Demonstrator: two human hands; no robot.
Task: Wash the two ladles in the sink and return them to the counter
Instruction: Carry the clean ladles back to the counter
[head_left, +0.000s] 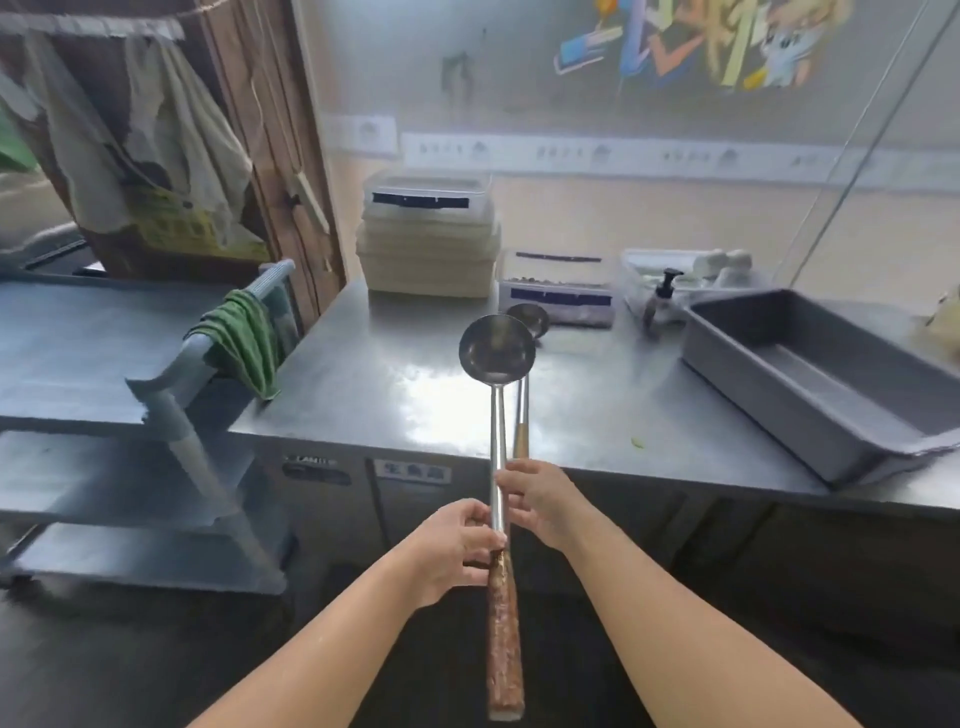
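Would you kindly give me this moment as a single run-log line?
left grip: holds large ladle, raised | right grip: holds small ladle handle end, bowl over counter

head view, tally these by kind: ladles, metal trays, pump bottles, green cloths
ladles: 2, big ladle and small ladle
metal tray: 1
pump bottle: 1
green cloth: 1
total: 5

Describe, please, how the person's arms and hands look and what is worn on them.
Both forearms are bare up to the frame's edge: no sleeves, gloves, watch or bracelet. The left hand and the right hand show no rings that I can make out, though the picture is blurred.
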